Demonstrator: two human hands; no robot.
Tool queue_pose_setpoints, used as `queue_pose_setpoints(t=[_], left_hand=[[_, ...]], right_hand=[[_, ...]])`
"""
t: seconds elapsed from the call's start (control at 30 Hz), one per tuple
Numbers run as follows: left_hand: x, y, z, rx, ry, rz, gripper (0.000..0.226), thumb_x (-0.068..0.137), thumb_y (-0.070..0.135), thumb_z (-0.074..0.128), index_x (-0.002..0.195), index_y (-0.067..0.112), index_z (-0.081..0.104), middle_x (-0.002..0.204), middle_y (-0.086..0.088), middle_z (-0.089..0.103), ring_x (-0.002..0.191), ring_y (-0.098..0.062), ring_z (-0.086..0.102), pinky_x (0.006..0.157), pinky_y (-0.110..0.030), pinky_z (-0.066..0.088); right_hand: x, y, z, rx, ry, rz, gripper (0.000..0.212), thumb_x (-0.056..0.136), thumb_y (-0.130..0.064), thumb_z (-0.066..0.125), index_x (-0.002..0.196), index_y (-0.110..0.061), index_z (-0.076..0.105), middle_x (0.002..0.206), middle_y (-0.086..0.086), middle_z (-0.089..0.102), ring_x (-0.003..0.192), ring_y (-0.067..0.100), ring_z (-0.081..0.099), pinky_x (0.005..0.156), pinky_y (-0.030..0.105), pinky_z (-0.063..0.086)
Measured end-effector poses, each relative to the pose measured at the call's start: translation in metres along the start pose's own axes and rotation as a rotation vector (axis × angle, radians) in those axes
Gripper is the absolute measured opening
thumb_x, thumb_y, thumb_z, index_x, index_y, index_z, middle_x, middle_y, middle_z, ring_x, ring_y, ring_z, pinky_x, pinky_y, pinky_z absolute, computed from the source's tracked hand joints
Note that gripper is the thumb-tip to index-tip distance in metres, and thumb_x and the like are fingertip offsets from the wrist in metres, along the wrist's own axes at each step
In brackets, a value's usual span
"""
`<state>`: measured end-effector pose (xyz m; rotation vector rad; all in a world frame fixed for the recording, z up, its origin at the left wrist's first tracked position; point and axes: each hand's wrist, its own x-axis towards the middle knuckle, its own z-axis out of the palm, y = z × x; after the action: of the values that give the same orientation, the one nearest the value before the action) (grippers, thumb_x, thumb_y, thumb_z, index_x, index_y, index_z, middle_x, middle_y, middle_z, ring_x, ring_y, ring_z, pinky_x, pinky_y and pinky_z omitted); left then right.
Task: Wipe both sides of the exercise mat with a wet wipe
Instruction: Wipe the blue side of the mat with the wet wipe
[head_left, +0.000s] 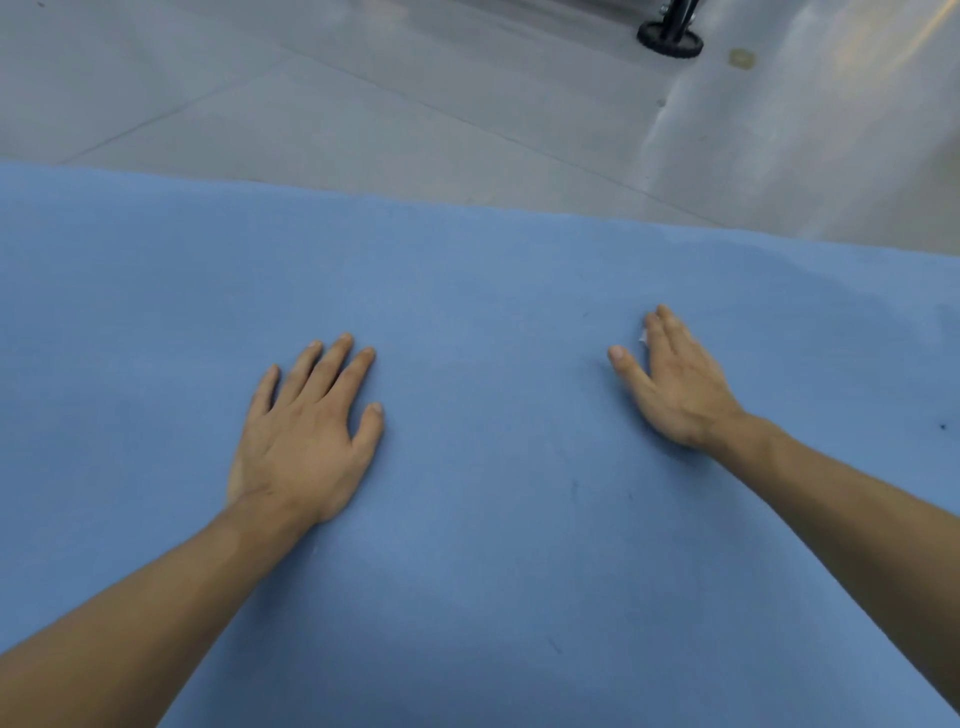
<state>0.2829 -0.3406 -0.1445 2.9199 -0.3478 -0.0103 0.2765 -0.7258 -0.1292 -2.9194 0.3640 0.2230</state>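
your left hand (304, 441) lay flat, fingers spread wide, holding nothing | blue exercise mat (493, 571) lay spread under both palms, grey floor (363, 104) beyond | your right hand (675, 387) pressed a barely visible white wet wipe (643, 339) beneath close-set fingers

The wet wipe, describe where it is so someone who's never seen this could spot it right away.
Start from the big blue exercise mat that fills most of the view. Two bare hands lie on it; go to the right hand. The wet wipe is the only white thing there, a small scrap peeking out from under the fingers.
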Motion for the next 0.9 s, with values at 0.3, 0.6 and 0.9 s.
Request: queue_pose_setpoints(t=[0.3, 0.6, 0.9], left_hand=[[-0.001, -0.002, 0.0, 0.021, -0.011, -0.006, 0.069, 0.096, 0.057, 0.009, 0.162, 0.036, 0.016, 0.17, 0.016, 0.008, 0.157, -0.008, 0.003, 0.128, -0.042, 0.006], [0.001, -0.002, 0.002, 0.027, -0.011, -0.001, 0.07, 0.097, 0.061, 0.01, 0.162, 0.036, 0.017, 0.17, 0.016, 0.009, 0.157, -0.009, 0.005, 0.127, -0.043, 0.007], [0.002, -0.003, 0.0, 0.014, -0.06, -0.003, 0.077, 0.091, 0.072, 0.004, 0.161, 0.042, 0.012, 0.17, 0.017, 0.001, 0.157, -0.01, 0.0, 0.127, -0.044, 0.001]], right_hand=[[-0.071, -0.026, 0.006, -0.184, -0.074, -0.461, 0.104, 0.085, -0.085, -0.005, 0.163, -0.017, 0.002, 0.169, -0.005, -0.006, 0.155, 0.008, -0.009, 0.125, 0.027, -0.006], [0.007, 0.056, -0.019, 0.061, 0.094, 0.176, 0.085, 0.098, -0.069, 0.026, 0.156, -0.007, 0.026, 0.164, 0.006, 0.022, 0.151, 0.025, 0.023, 0.122, 0.041, 0.018], [-0.011, 0.037, -0.006, 0.213, 0.048, -0.007, 0.071, 0.101, -0.054, 0.043, 0.153, -0.007, 0.029, 0.161, 0.004, 0.024, 0.148, 0.019, 0.029, 0.121, 0.031, 0.019]])
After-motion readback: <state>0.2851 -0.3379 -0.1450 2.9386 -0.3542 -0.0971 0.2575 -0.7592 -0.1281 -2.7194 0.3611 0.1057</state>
